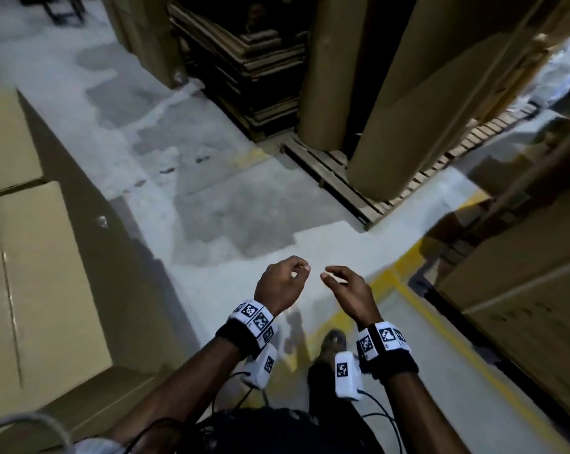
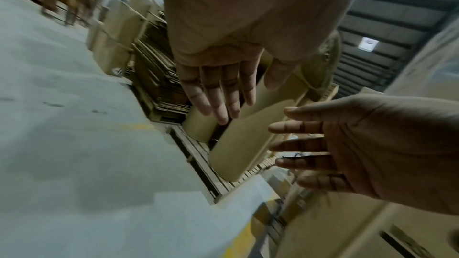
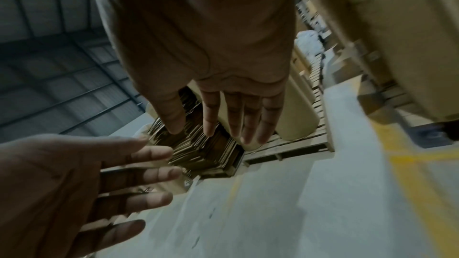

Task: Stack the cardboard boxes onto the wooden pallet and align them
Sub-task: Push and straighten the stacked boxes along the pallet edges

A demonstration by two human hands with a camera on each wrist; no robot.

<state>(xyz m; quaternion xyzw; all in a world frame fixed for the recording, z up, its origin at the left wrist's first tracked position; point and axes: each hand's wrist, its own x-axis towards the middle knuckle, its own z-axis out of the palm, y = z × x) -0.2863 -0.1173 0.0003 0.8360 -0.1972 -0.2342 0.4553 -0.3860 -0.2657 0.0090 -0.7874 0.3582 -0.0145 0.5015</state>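
Note:
Both my hands hang empty over the grey floor, palms facing each other, a short gap between them. My left hand (image 1: 285,276) has relaxed fingers and holds nothing; in its wrist view the left fingers (image 2: 218,93) are spread straight. My right hand (image 1: 342,283) is likewise empty, its fingers (image 3: 238,117) extended. Closed cardboard boxes (image 1: 31,257) stand stacked at the left, their tops level with my waist. More cardboard boxes (image 1: 522,290) stand at the right. A wooden pallet (image 1: 336,185) lies ahead on the floor, carrying tall brown paper rolls (image 1: 391,109).
A stack of flattened cardboard sheets (image 1: 244,67) sits behind the rolls. A yellow floor line (image 1: 440,329) runs along the right boxes. My shoe (image 1: 332,342) is below my hands. Open concrete floor (image 1: 195,208) stretches between the left boxes and the pallet.

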